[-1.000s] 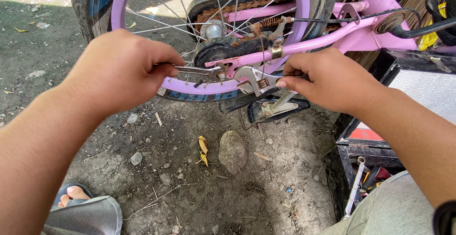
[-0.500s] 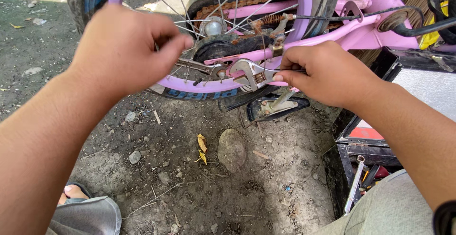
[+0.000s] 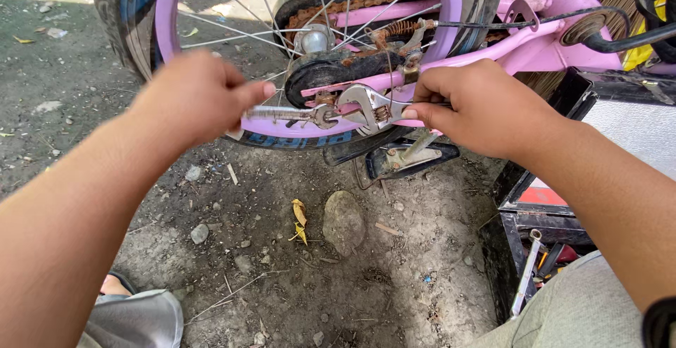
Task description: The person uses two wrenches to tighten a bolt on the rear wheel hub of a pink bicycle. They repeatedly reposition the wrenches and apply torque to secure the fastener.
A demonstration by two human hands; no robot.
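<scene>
Rusty spanners could slip off the pink bike frame [image 3: 493, 49] fitting: left hand [image 3: 193, 98] fist-tight on one spanner [image 3: 292, 114], right hand [image 3: 479, 109] pinching the adjustable wrench [image 3: 366, 105].

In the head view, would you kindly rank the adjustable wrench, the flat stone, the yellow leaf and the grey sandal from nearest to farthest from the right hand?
From the right hand:
1. Adjustable wrench: held in that hand, at the pink frame.
2. Flat stone: on the dirt, below the wrench.
3. Yellow leaf: just left of the stone.
4. Grey sandal: bottom-left corner, farthest.
</scene>
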